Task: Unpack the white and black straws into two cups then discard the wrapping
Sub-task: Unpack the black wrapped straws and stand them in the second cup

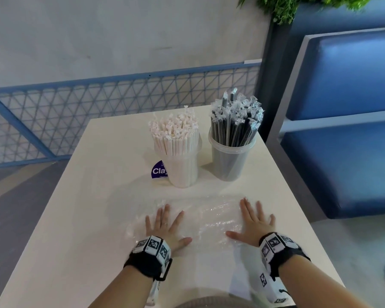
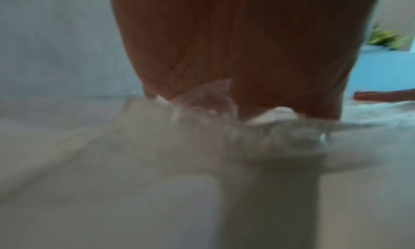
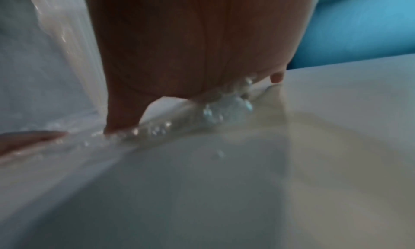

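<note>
White wrapped straws [image 1: 175,132] stand in a clear cup [image 1: 183,172] at the table's middle. Black wrapped straws [image 1: 235,121] fill a second clear cup [image 1: 229,161] to its right. Clear crinkled plastic wrapping [image 1: 205,216] lies flat on the table in front of the cups. My left hand [image 1: 165,225] presses flat on the wrapping's left part, fingers spread. My right hand [image 1: 252,221] presses flat on its right part, fingers spread. Both wrist views show a palm [image 2: 242,45] [image 3: 191,39] down on the crumpled film [image 2: 224,128] [image 3: 202,114].
The cream table [image 1: 87,230] has its left edge by grey floor. A blue padded bench [image 1: 347,134] stands close on the right. A blue mesh railing [image 1: 98,112] runs behind the table. A purple label [image 1: 159,171] lies by the white straws' cup.
</note>
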Motion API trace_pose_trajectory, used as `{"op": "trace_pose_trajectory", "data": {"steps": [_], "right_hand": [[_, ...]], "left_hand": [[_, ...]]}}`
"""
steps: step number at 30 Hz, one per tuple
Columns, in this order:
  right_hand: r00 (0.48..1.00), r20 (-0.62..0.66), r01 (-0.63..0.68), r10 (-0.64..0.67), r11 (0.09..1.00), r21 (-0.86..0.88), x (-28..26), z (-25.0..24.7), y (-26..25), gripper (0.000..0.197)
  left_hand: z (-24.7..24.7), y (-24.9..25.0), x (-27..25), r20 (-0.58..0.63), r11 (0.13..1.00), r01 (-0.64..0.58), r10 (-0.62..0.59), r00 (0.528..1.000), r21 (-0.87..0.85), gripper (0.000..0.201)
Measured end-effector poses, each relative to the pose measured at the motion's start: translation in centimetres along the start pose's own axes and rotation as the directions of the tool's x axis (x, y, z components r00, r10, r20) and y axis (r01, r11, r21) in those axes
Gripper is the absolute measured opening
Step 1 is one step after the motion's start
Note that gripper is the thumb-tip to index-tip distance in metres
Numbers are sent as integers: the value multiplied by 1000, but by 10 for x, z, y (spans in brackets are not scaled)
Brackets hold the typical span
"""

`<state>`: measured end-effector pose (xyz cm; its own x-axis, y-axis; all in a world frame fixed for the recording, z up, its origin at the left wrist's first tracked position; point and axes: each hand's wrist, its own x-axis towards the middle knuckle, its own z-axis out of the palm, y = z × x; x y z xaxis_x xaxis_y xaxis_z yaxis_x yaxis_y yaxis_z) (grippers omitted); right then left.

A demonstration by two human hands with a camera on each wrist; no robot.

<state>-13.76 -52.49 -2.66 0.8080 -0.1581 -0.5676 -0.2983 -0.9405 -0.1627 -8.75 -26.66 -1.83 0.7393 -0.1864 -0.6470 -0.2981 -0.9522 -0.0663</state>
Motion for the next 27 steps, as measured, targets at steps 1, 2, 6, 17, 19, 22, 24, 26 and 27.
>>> {"op": "trace_pose_trajectory", "data": {"steps": [1, 2, 6, 17, 19, 22, 24, 26, 27], "right_hand": [[1000, -19, 11, -11, 1000, -26, -2, -4, -2, 106], [998, -60, 26, -29, 998, -48, -4, -9, -5, 103], [881, -468, 174, -72, 969, 178, -25, -43, -18, 78], [676, -735, 589, 49, 565, 578, 20, -191, -17, 109], [718, -696, 605, -22, 513, 609, 35, -202, -17, 118], [699, -711, 631, -78, 537, 561, 50, -206, -21, 118], [654, -751, 662, -88, 547, 512, 54, -203, -25, 93], [579, -812, 709, -76, 539, 455, 54, -202, -29, 67], [537, -841, 732, -65, 532, 426, 51, -204, -31, 59]], "left_hand": [[-3, 3, -2, -44, 999, 19, -16, 999, 51, 83], [-9, 7, -5, -125, 997, 29, -19, 992, 75, 82], [-59, 36, -16, -610, 894, -360, 132, 781, -266, 71], [-222, 92, 21, -663, 475, -628, 116, 739, -617, 137], [-232, 93, 32, -617, 395, -598, 93, 782, -698, 136], [-236, 93, 50, -587, 275, -604, 150, 796, -748, 113], [-237, 97, 54, -614, 254, -620, 116, 781, -742, 92], [-238, 101, 54, -654, 227, -648, 60, 754, -727, 79], [-240, 101, 53, -676, 213, -668, 42, 736, -714, 76]]}}
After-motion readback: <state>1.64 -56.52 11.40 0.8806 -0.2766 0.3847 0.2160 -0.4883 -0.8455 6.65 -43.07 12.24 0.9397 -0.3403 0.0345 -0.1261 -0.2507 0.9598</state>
